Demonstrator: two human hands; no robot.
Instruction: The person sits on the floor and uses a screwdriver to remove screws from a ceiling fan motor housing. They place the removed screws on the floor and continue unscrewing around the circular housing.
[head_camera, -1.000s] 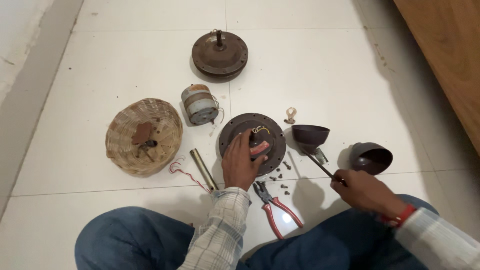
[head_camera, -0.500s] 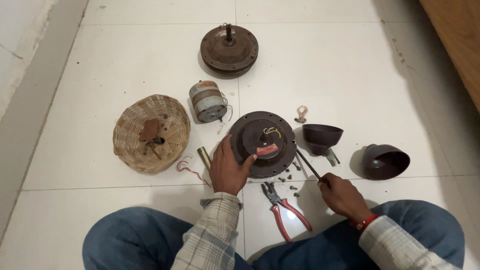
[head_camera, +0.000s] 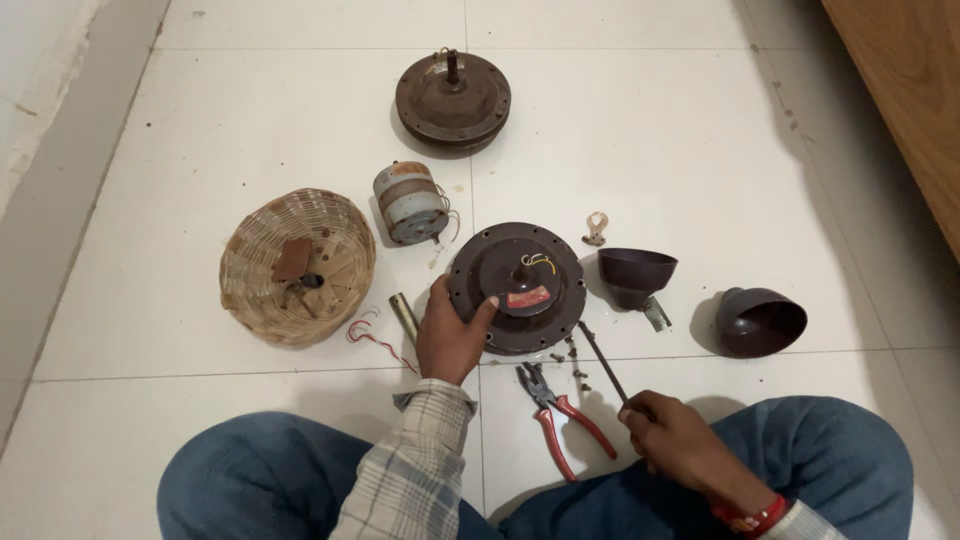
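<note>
Landmark: round motor cover (head_camera: 517, 288), dark brown, lying flat on the tiled floor (head_camera: 250, 130) in front of your crossed legs.

- Your left hand (head_camera: 452, 335): clasps the cover's near-left rim, thumb on top.
- Your right hand (head_camera: 672, 432): near-right of the cover, closed around a thin metal rod (head_camera: 603, 362) whose tip points at the cover's near edge.
- Red-handled pliers (head_camera: 556, 418): on the floor just near of the cover, between your hands.
- Small screws (head_camera: 575, 362): scattered at the cover's near edge.
- Short metal tube (head_camera: 404, 317): just left of the cover.
- Wicker basket (head_camera: 297, 265): farther left.
- Wound coil (head_camera: 410, 202): far-left of the cover.
- Second motor housing (head_camera: 452, 100): well beyond the cover.
- Two dark cups (head_camera: 636, 274) (head_camera: 759, 321): to the right.
</note>
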